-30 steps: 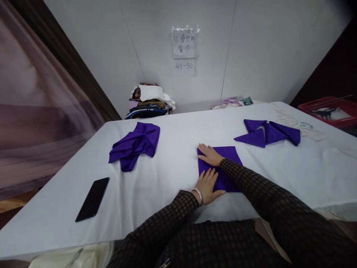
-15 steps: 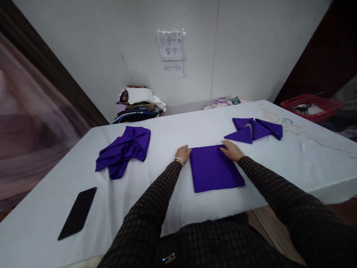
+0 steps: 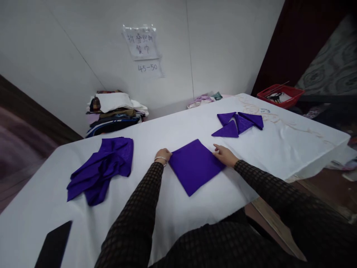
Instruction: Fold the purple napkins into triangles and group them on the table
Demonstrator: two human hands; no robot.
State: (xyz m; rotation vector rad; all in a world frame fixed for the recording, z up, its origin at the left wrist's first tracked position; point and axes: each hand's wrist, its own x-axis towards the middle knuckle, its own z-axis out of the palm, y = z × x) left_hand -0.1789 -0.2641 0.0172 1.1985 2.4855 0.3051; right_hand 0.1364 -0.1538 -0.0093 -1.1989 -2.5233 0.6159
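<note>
A purple cloth napkin (image 3: pixel 195 167), folded into a flat square, lies on the white tablecloth in front of me, turned like a diamond. My left hand (image 3: pixel 164 154) pinches its left corner between thumb and fingers. On the other side my right hand (image 3: pixel 225 155) grips the upper right edge near the right corner, with the index finger lifted away from the cloth. Several purple napkins folded into triangles (image 3: pixel 227 130) sit farther back on the right. A loose heap of purple napkins (image 3: pixel 104 167) lies to the left.
A black flat slab (image 3: pixel 54 245) rests at the front left of the table (image 3: pixel 170 128). Behind the table are a stack of folded clothes (image 3: pixel 114 111) and a small pile of cloth (image 3: pixel 203 100). A red basket (image 3: pixel 291 98) stands at the far right. Paper signs (image 3: pixel 143 46) hang on the wall.
The square napkin has been turned so that a corner points toward me. Both hands have shifted from its far corners to its sides. My view has swung to the right.
</note>
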